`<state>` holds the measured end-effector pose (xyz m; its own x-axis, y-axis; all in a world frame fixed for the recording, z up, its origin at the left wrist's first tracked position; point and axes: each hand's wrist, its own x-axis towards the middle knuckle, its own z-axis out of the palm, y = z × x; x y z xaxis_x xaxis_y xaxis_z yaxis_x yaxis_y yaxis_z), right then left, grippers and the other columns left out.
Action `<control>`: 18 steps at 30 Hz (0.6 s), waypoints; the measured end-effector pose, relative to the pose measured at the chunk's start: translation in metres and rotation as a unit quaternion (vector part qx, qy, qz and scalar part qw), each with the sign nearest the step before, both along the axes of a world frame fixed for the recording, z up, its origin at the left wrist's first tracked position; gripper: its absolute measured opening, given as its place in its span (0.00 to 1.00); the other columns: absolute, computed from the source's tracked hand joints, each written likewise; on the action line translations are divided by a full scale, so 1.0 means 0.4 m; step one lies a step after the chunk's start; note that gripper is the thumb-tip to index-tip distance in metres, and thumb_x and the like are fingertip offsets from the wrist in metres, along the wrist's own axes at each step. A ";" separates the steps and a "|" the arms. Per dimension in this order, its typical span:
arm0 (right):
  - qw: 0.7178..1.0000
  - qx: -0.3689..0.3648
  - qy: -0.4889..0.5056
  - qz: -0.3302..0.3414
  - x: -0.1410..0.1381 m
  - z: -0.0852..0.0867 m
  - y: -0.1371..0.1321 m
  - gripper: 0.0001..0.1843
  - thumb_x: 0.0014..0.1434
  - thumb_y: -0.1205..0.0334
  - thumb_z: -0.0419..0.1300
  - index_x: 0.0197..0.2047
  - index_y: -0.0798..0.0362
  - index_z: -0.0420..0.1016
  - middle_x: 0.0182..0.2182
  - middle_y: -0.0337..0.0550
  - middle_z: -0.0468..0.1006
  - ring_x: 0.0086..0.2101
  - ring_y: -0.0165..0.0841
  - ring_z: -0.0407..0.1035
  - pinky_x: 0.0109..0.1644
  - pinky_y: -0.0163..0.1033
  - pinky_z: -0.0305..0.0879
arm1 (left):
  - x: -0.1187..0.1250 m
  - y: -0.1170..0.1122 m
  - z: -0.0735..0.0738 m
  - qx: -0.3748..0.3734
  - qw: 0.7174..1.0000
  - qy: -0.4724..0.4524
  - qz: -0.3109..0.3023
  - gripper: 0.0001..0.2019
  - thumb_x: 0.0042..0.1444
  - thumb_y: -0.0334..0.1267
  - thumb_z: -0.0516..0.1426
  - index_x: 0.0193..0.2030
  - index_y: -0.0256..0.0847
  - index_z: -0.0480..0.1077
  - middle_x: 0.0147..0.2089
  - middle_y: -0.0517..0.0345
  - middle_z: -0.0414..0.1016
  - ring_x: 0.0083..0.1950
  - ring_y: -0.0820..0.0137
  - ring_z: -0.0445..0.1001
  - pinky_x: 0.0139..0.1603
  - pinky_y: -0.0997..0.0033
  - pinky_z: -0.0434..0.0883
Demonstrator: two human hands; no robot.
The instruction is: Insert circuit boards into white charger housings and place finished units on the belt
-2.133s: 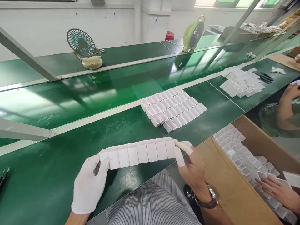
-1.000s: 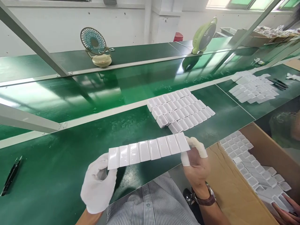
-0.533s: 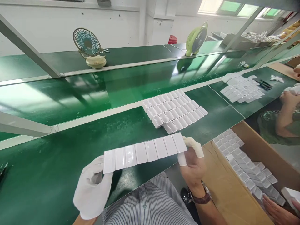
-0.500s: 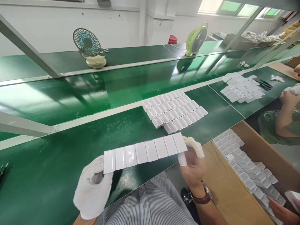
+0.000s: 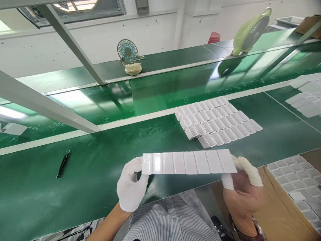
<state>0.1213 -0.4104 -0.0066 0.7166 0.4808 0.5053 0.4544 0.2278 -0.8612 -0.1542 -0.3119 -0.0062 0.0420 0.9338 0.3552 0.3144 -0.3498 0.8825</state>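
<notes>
On the worktop (image 5: 105, 150), I noted a wide lane left of the left hand (image 5: 131, 185), from near edge to back rail (image 5: 140, 117), with black tweezers (image 5: 63, 164) lying in it. A slanting post (image 5: 50, 103) obstructed reach over the back edge there. The tray block (image 5: 218, 121) barred the back edge right of centre; between it and the held row of trays (image 5: 187, 163), little gap showed. Room remained toward the right-hand near edge.

A speckled white wall (image 5: 160, 36) stands behind the glossy green worktop (image 5: 100, 180).
</notes>
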 end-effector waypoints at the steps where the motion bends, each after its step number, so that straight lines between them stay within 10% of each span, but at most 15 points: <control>1: 1.000 0.000 0.006 -0.001 0.001 -0.001 -0.001 0.32 0.52 0.72 0.71 0.60 0.47 0.76 0.48 0.50 0.79 0.51 0.48 0.76 0.62 0.66 0.67 | 0.002 -0.001 0.001 -0.002 1.000 0.001 0.000 0.08 0.56 0.27 0.63 0.38 0.44 0.72 0.49 0.55 0.79 0.54 0.65 0.79 0.53 0.65 0.78; 12: 0.999 -0.036 0.005 -0.028 0.043 -0.016 -0.036 0.26 0.61 0.65 0.65 0.63 0.48 0.71 0.51 0.51 0.79 0.52 0.45 0.76 0.59 0.58 0.73 | 0.059 0.000 0.048 -0.219 0.972 0.088 0.006 0.11 0.57 0.47 0.62 0.44 0.45 0.74 0.50 0.54 0.80 0.53 0.62 0.80 0.56 0.61 0.77; 18: 0.992 -0.072 0.030 -0.102 0.132 -0.047 -0.065 0.26 0.64 0.57 0.62 0.64 0.49 0.69 0.54 0.52 0.78 0.51 0.42 0.76 0.59 0.54 0.74 | 0.165 0.019 0.079 -0.322 0.929 0.144 -0.112 0.22 0.55 0.52 0.60 0.53 0.44 0.73 0.50 0.52 0.81 0.50 0.56 0.82 0.54 0.58 0.80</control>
